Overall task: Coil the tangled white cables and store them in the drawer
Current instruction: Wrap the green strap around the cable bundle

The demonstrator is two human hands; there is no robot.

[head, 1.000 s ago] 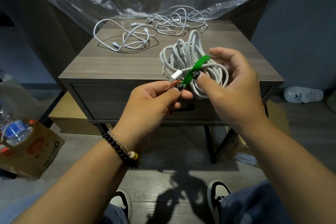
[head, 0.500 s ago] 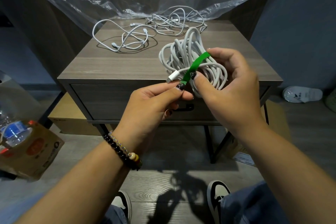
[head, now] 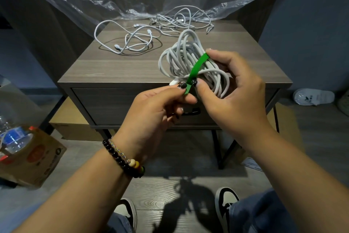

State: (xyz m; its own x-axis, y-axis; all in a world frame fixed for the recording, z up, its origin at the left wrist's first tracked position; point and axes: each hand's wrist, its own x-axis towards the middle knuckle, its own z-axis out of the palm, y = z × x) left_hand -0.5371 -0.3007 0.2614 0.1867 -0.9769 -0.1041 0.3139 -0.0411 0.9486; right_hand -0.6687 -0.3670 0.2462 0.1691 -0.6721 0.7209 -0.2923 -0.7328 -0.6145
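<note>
Head view: both hands (head: pixel 232 98) hold coiled cable (head: pixel 181 58), pinching green strap (head: pixel 196 68).

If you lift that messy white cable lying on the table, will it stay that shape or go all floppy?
Probably floppy: the loose cable lies in limp, uneven loops flat on the table. It likely weighs little, being thin. Its loops cross each other, so lifting one end would probably drag the rest up in a tangle.

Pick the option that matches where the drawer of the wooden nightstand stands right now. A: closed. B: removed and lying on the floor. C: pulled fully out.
A: the grey-brown wooden nightstand's drawer sits flush in its frame, dark handle showing behind the hands.
</note>
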